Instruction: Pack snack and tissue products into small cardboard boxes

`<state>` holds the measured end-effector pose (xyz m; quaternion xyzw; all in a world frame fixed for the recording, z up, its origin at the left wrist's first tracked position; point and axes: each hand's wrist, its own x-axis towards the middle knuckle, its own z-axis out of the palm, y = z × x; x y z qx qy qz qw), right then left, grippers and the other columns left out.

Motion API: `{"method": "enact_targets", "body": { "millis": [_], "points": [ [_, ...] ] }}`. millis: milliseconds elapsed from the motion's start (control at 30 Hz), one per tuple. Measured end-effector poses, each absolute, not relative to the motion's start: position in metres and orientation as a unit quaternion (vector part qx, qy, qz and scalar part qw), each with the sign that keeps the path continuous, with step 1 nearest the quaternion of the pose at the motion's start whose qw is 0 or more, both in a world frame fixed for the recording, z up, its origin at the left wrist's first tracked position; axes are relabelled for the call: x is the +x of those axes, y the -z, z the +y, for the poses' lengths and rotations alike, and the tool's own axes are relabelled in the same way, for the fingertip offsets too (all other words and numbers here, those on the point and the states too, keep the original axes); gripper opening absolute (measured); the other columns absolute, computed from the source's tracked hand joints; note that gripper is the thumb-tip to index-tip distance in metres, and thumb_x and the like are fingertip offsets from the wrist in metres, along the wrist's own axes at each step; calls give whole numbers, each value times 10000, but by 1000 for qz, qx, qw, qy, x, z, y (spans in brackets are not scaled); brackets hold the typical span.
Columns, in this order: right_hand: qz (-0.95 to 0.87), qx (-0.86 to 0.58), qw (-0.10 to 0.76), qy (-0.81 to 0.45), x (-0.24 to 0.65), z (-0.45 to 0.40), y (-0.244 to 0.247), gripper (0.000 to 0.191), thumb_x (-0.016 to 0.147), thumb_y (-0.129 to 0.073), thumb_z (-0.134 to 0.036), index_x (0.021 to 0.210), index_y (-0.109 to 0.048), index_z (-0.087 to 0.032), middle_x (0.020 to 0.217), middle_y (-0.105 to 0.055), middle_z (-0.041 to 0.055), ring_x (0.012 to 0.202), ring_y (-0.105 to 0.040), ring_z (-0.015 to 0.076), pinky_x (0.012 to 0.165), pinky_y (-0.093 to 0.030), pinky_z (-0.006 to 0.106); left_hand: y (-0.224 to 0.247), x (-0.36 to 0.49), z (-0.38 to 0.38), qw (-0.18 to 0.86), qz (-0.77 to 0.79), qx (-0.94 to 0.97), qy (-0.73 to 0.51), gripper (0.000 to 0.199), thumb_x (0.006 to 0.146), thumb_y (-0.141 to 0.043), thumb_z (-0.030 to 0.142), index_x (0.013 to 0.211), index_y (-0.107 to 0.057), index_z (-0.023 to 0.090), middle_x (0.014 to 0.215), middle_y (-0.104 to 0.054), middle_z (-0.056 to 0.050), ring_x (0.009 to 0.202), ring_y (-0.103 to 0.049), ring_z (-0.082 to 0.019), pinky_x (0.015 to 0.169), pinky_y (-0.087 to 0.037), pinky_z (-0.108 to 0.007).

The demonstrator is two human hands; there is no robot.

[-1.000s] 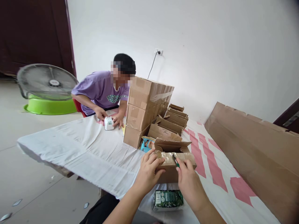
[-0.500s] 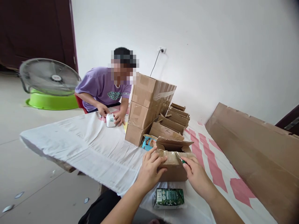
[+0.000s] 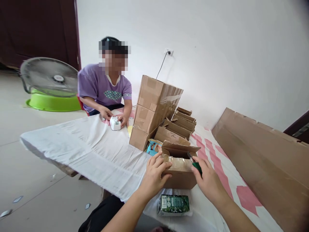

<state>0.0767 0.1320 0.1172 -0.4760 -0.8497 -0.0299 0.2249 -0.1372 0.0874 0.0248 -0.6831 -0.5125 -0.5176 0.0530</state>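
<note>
An opened cardboard box (image 3: pixel 180 179) stands in front of me, its back flap raised and clear tape along its near top edge. My left hand (image 3: pixel 156 170) rests on the box's left side and top edge, fingers apart. In my right hand (image 3: pixel 205 174) is a small green-handled knife (image 3: pixel 197 167), its dark blade pointing up and left over the box opening. Nearer to me lies a green printed carton (image 3: pixel 174 204) on the white cloth. A blue packet (image 3: pixel 154 147) sits just behind the box's left corner.
Taped boxes (image 3: pixel 145 119) are stacked behind the packet, with a row of open boxes (image 3: pixel 184 124) to their right. Across the table (image 3: pixel 79 141) a person (image 3: pixel 103 87) handles a white object (image 3: pixel 115 123). A large cardboard sheet (image 3: pixel 260 161) stands at the right.
My right hand has lifted the knife from the taped edge and shifted slightly right, the blade now tilted upward. The other person has leaned back and left. My left hand stays on the box.
</note>
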Motion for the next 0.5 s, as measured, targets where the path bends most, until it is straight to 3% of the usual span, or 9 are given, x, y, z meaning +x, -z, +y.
{"method": "enact_targets", "body": {
  "millis": [100, 200, 500],
  "points": [
    [-846, -482, 224, -41, 67, 130, -123, 438, 842, -576, -335, 1259, -498, -224, 1236, -615, 87, 1104, -610, 246, 907, -499, 383, -25, -137, 88, 51, -513, -683, 517, 398, 721, -758, 144, 1084, -630, 243, 1060, -651, -68, 1298, -417, -355, 985, -409, -566],
    [-841, -497, 208, -49, 51, 134, -124, 384, 808, -622, -271, 1177, -525, -230, 1105, -681, 53, 1002, -647, 244, 848, -493, 367, -24, -136, 88, 51, -509, -685, 519, 396, 724, -754, 139, 1086, -630, 241, 1050, -647, -70, 1302, -412, -351, 989, -410, -562],
    [-859, -477, 143, 118, 27, 147, -119, 189, 860, -533, -171, 1043, -552, -210, 869, -701, 57, 799, -662, 222, 650, -397, 287, -23, -137, 86, 49, -507, -699, 502, 416, 740, -750, 159, 1121, -610, 253, 1062, -646, -69, 1320, -388, -351, 997, -395, -566]
  ]
}}
